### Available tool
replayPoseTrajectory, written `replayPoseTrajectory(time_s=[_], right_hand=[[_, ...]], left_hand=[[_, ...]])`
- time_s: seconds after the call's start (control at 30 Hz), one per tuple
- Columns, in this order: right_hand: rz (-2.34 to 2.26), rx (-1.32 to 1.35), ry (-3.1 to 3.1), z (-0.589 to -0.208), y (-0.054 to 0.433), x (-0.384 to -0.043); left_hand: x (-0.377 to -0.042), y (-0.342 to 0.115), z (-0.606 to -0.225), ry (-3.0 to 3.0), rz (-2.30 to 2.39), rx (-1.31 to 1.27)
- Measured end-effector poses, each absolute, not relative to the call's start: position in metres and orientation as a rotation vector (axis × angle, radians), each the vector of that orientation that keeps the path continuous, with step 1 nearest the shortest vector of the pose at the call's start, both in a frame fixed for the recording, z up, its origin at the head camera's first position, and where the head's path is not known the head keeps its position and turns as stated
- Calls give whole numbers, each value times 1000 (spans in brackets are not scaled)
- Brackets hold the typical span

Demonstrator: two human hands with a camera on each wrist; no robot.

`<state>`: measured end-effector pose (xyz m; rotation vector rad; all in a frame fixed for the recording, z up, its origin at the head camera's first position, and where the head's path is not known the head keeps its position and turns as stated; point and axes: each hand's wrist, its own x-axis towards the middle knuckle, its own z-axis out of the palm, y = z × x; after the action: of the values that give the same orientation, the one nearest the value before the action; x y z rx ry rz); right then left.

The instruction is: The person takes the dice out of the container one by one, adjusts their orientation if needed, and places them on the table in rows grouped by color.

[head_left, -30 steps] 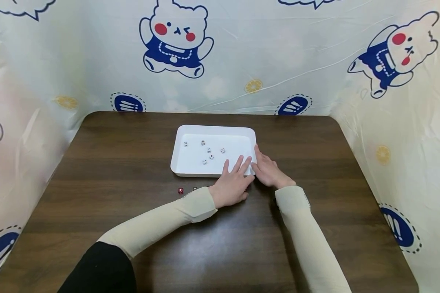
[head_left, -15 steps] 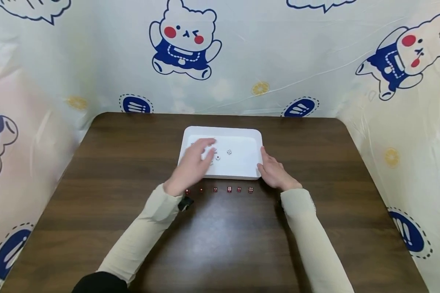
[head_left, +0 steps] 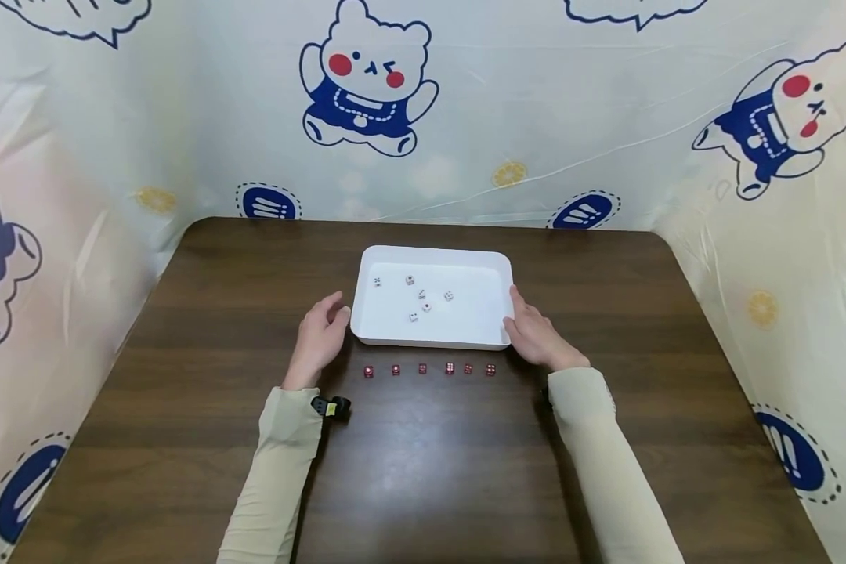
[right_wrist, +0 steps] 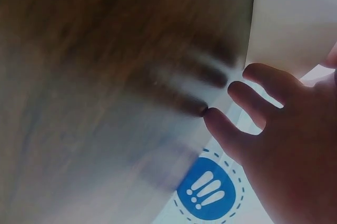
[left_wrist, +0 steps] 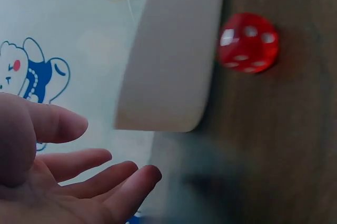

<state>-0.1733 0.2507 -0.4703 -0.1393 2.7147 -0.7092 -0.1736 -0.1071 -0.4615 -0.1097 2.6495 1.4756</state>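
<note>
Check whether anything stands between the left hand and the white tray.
Nothing visible stands between the left hand and the white tray; the left wrist view shows only a gap there. The red dice lie along the tray's near side, outside that gap, and the white dice lie inside the tray.

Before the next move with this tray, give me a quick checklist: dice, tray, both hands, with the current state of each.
1. White dice all inside the tray: ok, six are scattered on its floor.
2. Red dice apart from the tray: ok, six sit in a row along its near side.
3. Tray flat on the table: ok, it looks level in the head view.
4. Right hand at the tray: ok, it appears to touch the right end.
5. Left hand on the tray: not ok, the left wrist view shows a gap at the left end.
6. White dice top faces readable: cannot tell, too small.
</note>
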Motion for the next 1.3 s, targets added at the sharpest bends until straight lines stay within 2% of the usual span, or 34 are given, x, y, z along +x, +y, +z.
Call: replayPoseTrajectory(time_s=[0.43, 0.87, 1.3], right_hand=[[-735, -70, 2687, -468, 250, -170], [-666, -83, 2853, -446, 245, -180], [-894, -227, 3050, -403, 191, -211]], left_hand=[[-177, -94, -470, 2672, 1404, 3], [-176, -98, -470, 2638, 1398, -3], [-177, -106, -473, 2657, 1382, 22]])
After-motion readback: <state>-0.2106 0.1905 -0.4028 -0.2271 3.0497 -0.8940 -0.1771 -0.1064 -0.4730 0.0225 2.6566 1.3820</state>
